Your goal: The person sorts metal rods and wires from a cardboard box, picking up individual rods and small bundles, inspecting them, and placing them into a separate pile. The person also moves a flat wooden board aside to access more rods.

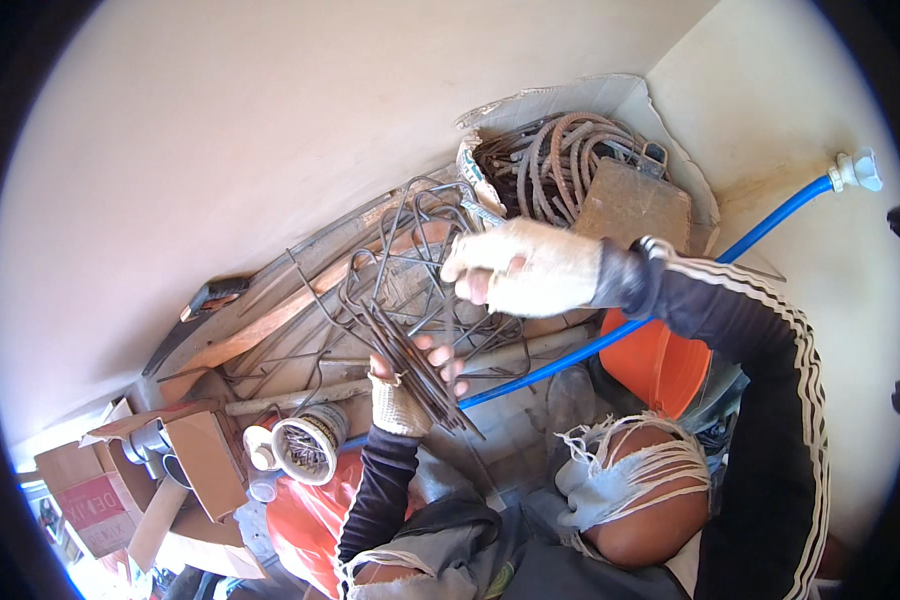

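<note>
Left hand (398,406), centre of frame: cream glove, fingertips bare, fingers curled round a bundle of thin dark metal rods (410,362). Bundle runs diagonally, upper left to lower right, ends sticking out past the fingers. Right hand (526,268), above and right of it: cream glove, fingers part-bent, thumb near them; can't tell if they've got hold of a rod, blurred there. Pile of bent rods (425,268) just behind both hands, up against the wall. Coiled ribbed bars (560,165) upper right of centre, brown flat panel (630,205) beside them. Blue hose (570,352) crosses under right forearm, in front of orange bucket (667,370). Lower left: white tub (334,413) of small metal pieces, open cardboard box (206,462) left of it.
</note>
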`<state>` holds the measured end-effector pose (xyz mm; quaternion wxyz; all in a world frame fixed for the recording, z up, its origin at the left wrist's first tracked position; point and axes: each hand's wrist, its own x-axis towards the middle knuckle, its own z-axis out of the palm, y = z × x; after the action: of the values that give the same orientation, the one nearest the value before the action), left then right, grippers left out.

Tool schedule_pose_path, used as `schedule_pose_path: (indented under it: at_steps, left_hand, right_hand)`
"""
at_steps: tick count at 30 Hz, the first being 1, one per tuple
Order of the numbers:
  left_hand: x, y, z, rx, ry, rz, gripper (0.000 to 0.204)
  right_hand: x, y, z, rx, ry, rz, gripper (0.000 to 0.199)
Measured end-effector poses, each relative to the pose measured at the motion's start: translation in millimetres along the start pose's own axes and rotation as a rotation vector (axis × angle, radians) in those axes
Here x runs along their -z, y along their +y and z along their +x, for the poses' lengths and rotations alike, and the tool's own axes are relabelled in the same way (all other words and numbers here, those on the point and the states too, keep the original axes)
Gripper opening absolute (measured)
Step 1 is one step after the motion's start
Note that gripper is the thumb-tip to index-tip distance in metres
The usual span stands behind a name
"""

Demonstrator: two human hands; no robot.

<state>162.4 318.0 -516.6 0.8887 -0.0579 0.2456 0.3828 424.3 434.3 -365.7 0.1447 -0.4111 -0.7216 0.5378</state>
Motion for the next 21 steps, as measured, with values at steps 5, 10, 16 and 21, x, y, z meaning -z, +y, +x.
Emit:
schedule_pose_path:
  at_steps: [5, 10, 16, 21]
  left_hand:
    - [24.2, -17.2, -10.4, 0.05, 0.0, 0.135, 0.029]
    - [53.3, -17.2, -14.0, 0.065, 0.034, 0.21, 0.019]
    - [63.1, -15.7, -9.6, 0.027, 0.091, 0.306, 0.022]
    - [66.6, -17.7, -14.0, 0.046, 0.131, 0.264, 0.02]
  right_hand:
    - [31.1, 38.3, 4.5, -0.102, 0.152, -0.366, 0.014]
    - [122.1, 112.8, 26.0, -0.267, 0.403, -1.019, 0.018]
    - [126.6, 171.7, 69.6, -0.223, 0.311, -1.152, 0.024]
    - [103.6, 173.8, 106.4, -0.412, 0.132, -1.237, 0.024]
